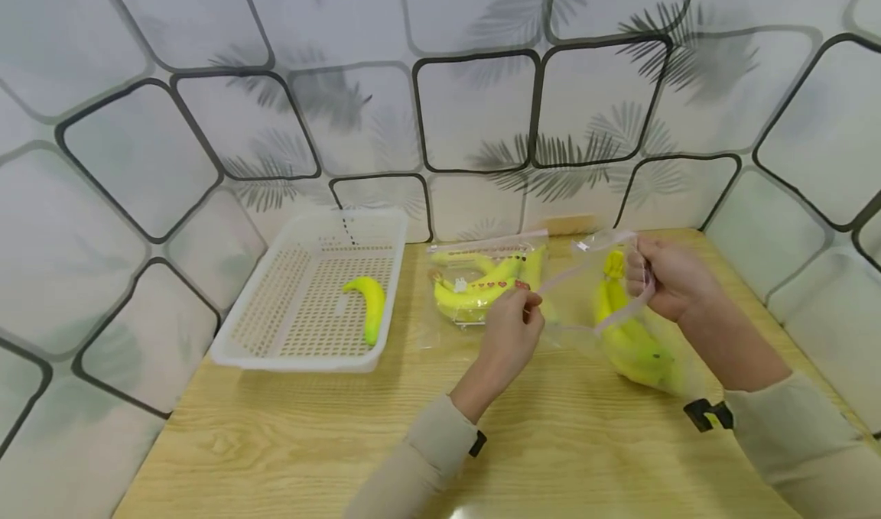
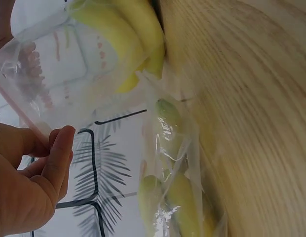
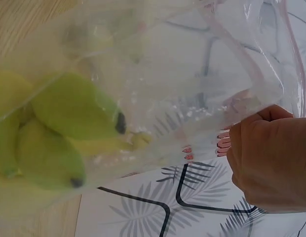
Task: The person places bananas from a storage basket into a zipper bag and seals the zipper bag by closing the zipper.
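A clear zip bag (image 3: 158, 89) with a pink strip along its mouth is stretched between the two hands. Its near edge is pinched between the thumb and fingers of my left hand (image 1: 511, 328). Curled fingers of my right hand (image 1: 671, 274) grip the far right side of the mouth. Inside hangs a bunch of yellow-green bananas (image 1: 629, 335), tilted, its dark tips low in the bag. Just beyond my left hand, a second zip bag (image 1: 427, 320) with printed hearts lies on the table, holding several bananas (image 1: 475, 297).
A white perforated basket (image 1: 234, 343) stands at the left, with a single banana (image 1: 373, 309) against its right side. A small tan block (image 1: 570, 225) lies at the back by the patterned wall covering (image 1: 475, 114). Wooden table (image 1: 330, 442) stretches in front.
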Motion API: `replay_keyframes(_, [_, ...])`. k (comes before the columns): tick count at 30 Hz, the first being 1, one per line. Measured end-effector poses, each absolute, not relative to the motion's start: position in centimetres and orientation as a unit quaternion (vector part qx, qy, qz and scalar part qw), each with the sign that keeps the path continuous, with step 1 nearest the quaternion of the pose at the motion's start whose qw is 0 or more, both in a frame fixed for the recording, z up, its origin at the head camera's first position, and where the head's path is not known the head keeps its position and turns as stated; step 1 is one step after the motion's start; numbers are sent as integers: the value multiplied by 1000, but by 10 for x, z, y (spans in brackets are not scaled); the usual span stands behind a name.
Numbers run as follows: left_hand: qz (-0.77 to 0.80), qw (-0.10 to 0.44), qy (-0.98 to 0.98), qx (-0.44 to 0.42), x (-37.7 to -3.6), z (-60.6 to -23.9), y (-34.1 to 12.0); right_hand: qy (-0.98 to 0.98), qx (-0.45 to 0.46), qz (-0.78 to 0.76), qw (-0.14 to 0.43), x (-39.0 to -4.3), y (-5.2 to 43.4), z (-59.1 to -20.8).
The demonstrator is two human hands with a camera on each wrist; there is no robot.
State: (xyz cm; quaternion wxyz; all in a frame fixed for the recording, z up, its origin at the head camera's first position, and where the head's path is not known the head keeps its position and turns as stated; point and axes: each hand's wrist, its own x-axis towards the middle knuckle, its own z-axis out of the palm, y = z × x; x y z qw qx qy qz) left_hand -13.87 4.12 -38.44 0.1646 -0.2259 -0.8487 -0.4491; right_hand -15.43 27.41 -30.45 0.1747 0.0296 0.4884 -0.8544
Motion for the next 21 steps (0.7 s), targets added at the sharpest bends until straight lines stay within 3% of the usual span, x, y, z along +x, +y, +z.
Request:
replay_keyframes(10, [-487,129,-841,-197,-142,-396,28,545,30,-818,181,-148,249,-315])
replay_keyframes(21, [-494,111,-844,-180,-144,-400,19,672,-16,-736,78,-144,237,-332])
